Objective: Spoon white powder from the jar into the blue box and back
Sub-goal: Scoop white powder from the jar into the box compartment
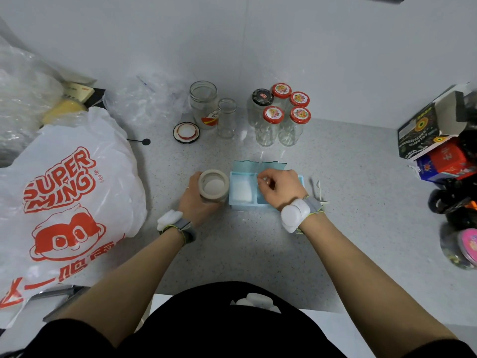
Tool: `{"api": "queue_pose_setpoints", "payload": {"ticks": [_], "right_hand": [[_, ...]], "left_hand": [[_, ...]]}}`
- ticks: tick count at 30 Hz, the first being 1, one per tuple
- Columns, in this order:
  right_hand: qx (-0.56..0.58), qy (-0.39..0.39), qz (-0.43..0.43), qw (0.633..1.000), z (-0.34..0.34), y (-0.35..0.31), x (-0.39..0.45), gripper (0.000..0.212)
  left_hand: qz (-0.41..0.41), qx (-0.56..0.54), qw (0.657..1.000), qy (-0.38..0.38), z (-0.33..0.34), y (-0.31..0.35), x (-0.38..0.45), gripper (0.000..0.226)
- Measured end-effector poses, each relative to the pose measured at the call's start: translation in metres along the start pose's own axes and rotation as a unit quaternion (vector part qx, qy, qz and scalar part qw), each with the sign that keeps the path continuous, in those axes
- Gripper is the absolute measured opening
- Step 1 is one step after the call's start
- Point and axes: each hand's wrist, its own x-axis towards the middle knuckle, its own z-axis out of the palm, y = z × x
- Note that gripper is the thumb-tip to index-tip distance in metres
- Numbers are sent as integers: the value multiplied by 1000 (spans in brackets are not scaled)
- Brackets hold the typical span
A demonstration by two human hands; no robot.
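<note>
The left hand (196, 196) is wrapped around an open jar (213, 186) that stands upright on the speckled grey counter (348, 202), with white powder (214, 187) visible inside it. The jar sits just beside the left end of the blue box (258, 204), touching or nearly touching it; which one cannot be told.

The box has its clear lid (259, 165) tipped up behind it. Its left compartment holds a heap of white powder (242, 191). The right hand (280, 188) hovers over the right compartment with its fingers curled together and its thumb against them, as if pinching something small. Whether a spoon is in that pinch cannot be made out. A small white spoon (319, 188) lies on the counter just right of the box. Both wrists carry white padded bands.

Behind the box, 2 open glass jars (204, 104) stand near a loose lid (186, 132) lying flat. To their right, 5 capped bottles (280, 117) cluster together, 4 with red lids and 1 with a dark lid. A white plastic bag (69, 192) with red print fills the left side, with crumpled clear plastic (144, 102) behind it. Printed cartons (436, 140) are stacked at the right edge.
</note>
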Motion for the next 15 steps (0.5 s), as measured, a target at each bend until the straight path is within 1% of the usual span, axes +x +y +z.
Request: {"api": "queue_pose_setpoints", "payload": {"ticks": [2, 5, 8, 10, 12, 15], "right_hand": [[-34, 3, -26, 999, -4, -2, -2, 24], [-48, -5, -51, 998, -4, -2, -2, 28], [-81, -40, -62, 994, 3, 1, 7, 29], [-106, -60, -62, 991, 7, 2, 12, 26], [-128, -71, -73, 987, 9, 2, 16, 23], [-163, -80, -85, 980, 11, 2, 20, 26]], "left_hand": [[-6, 2, 1000, 2, 0, -1, 0, 68], [-13, 4, 1000, 6, 1, 0, -2, 72], [-11, -4, 1000, 10, 2, 1, -3, 67], [-9, -7, 1000, 16, 2, 3, -3, 64], [-6, -8, 1000, 23, 2, 5, -4, 62], [-7, -6, 1000, 21, 3, 5, -5, 62]]}}
